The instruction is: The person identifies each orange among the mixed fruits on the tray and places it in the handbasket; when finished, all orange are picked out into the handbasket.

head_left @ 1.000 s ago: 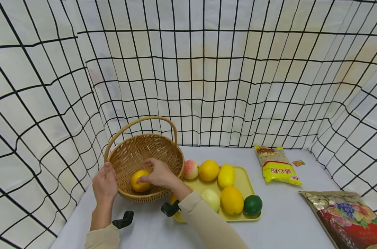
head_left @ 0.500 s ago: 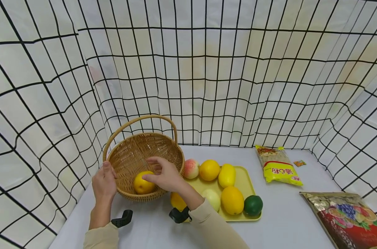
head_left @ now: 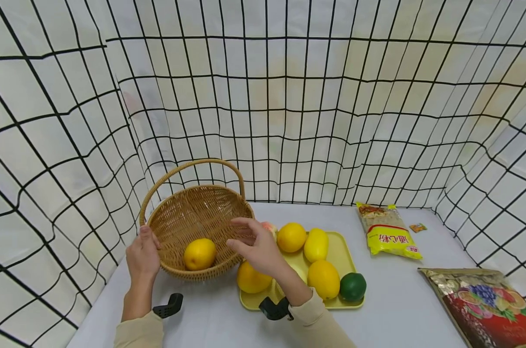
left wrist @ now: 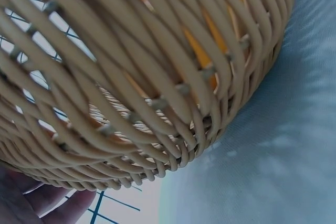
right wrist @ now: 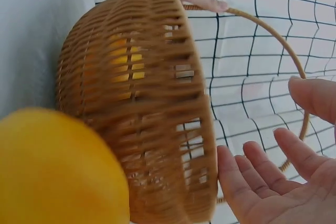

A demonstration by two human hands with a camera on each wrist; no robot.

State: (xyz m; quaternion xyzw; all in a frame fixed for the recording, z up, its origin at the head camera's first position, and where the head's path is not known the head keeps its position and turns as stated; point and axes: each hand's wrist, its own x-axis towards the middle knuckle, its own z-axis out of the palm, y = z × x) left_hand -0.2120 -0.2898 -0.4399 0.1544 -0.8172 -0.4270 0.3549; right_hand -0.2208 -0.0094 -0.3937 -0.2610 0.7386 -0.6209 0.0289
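A brown wicker basket [head_left: 193,208] with an arched handle leans toward me on the left of the table. One yellow-orange fruit [head_left: 200,254], resembling an orange, lies at the bottom of it. At the basket's left edge, by the foot of the handle, my left hand [head_left: 143,256] grips with its thumb on the inner side. My right hand [head_left: 260,247] hovers at the basket's right rim, fingers spread and holding nothing. In the right wrist view, that hand's fingers [right wrist: 257,174] extend beside the rim. A larger yellow fruit [head_left: 251,278] sits under the right hand.
Right of the basket lies a yellow tray [head_left: 341,246] with several fruits, including an orange [head_left: 291,237], a mango [head_left: 316,245] and a dark green fruit [head_left: 352,287]. A pasta bag [head_left: 389,232], a small packet [head_left: 418,227] and a red bag [head_left: 484,304] lie farther right. Black netting surrounds the table.
My right hand has let go of the orange in the basket and moved right, out to the rim. The left hand stays on the basket, which has shifted slightly left.
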